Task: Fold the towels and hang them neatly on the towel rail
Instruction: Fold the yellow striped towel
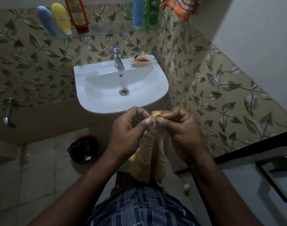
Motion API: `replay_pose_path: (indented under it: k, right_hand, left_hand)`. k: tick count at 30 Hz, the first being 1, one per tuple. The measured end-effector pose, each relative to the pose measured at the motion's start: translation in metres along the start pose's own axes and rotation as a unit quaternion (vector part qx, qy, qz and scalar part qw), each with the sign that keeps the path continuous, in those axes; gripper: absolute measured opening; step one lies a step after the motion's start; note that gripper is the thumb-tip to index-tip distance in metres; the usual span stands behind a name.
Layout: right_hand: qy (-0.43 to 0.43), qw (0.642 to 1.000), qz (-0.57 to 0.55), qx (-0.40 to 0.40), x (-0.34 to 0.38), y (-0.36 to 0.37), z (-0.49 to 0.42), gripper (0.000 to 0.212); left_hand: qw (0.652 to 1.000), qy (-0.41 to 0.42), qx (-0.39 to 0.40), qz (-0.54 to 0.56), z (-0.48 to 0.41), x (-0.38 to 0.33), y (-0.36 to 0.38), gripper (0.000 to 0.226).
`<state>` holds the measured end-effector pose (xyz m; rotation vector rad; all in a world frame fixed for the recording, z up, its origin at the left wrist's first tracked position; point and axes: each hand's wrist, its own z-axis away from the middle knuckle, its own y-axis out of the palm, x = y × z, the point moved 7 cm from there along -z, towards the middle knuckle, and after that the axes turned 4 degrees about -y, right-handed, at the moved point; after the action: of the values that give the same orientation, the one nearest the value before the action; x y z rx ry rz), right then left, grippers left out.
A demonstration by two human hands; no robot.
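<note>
At the far left a chrome wall tap [8, 111] juts from the tiled wall, and a black-lined bin [84, 149] with a red rim stands on the floor. A glass shelf [107, 32] above carries a grey-blue bottle [47, 20], a yellow bottle [62, 17], a red bottle [77, 13], a blue bottle [138, 12] and a green bottle [153, 10]; their labels are too blurred to read. Below is a white basin [93, 101] with a chrome mixer tap [118, 58] and a soap dish [142, 61] on its rim.

In front of the basin's near edge the left hand [129, 132] and right hand [183, 132] meet. The curled fingers [140, 111] and thumb of each hand pinch the top corner of a yellow-and-white striped towel [149, 157], which hangs between the wrists. An orange checked towel [182, 7] hangs at the top right.
</note>
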<state>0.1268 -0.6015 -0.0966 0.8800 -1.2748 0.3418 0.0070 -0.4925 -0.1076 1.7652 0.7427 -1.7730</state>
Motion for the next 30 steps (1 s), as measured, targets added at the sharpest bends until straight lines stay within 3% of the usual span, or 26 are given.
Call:
replay_pose_path:
  k: [11,18,25,30]
  right_hand:
    - [-0.004,0.999,-0.03,-0.017,-0.003,0.008,-0.002,0.02]
    - [-0.057,0.996,0.059,-0.036,0.003,0.01,-0.009,0.023]
    - [-0.098,0.987,0.122,-0.029,0.015,0.01,-0.015,0.025]
    - [-0.114,0.985,0.127,-0.033,0.025,0.011,-0.018,0.022]
  left_hand:
    - [0.997,0.046,-0.023,-0.059,0.005,-0.007,-0.003,0.006]
    - [0.959,0.156,-0.06,-0.231,0.008,-0.022,-0.004,0.022]
    - [0.958,0.144,-0.029,-0.248,0.004,-0.015,0.0,0.009]
    - [0.964,0.099,-0.027,-0.244,-0.002,-0.001,-0.004,0.021]
